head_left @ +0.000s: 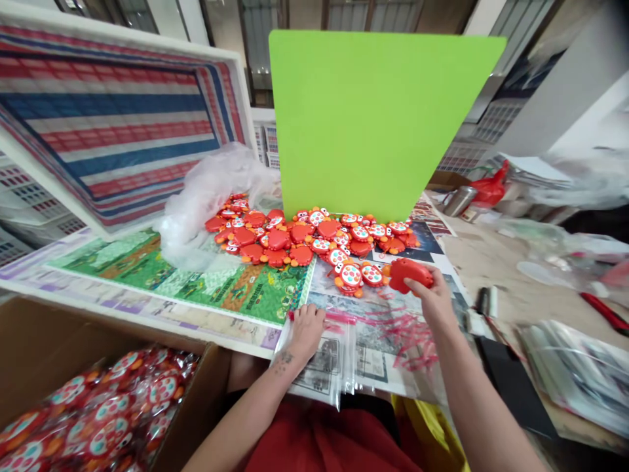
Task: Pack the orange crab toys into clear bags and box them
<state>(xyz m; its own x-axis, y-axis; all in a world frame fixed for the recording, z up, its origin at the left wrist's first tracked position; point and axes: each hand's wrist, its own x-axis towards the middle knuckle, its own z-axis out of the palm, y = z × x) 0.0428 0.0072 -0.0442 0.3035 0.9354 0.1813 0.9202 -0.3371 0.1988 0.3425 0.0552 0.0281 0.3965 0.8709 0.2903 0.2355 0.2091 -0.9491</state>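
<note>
A red toy (403, 275) is gripped by the fingers of the right hand (435, 295); it is held at their tips, with the thumb laid across its smooth red side. It is positioned just to the right of the nearest toys of a loose pile (289, 237), which is spread across the bench (187, 282). The fingers of the left hand (308, 321) are rested on the pink-edged top of some clear plastic bags (330, 360) at the near edge; whether any bag is pinched cannot be told. The held toy is well apart from these fingers, farther out and to the right. Pink strips (410, 334) are scattered between the bags and the right forearm. Behind the pile, a green board (378, 124) is stood upright. At the lower left, wrapped toys (103, 413) are contained in a cardboard box (209, 387).
</note>
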